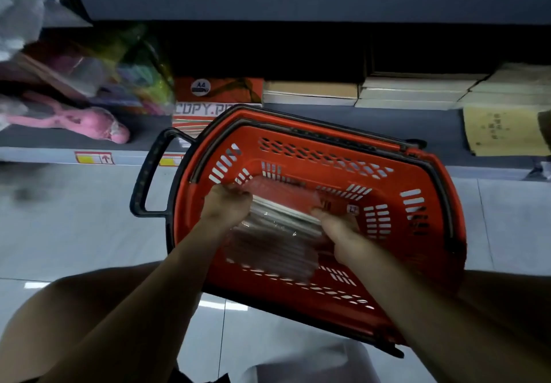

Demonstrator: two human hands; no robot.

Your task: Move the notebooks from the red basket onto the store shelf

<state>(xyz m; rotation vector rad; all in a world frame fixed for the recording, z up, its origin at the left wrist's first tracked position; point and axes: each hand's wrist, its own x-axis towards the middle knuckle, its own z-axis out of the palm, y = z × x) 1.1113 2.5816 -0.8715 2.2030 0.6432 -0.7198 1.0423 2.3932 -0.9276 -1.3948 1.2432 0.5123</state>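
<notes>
Head view shows my left hand (227, 203) and right hand (340, 227), fingers clamped on opposite ends of the wrapped notebooks (280, 218) inside the red basket (417, 173).

Basket on the floor before the shelf, notebooks inside, my hands on them.

I see the basket (396, 173) in front of the shelf (372, 117). In it lies the stack of notebooks (283, 218), my left hand (226, 203) at its left end, right hand (340, 227) at its right. Behind, on the shelf, a copy-paper pack (208, 99) sits left of the book stacks (411, 90).
</notes>
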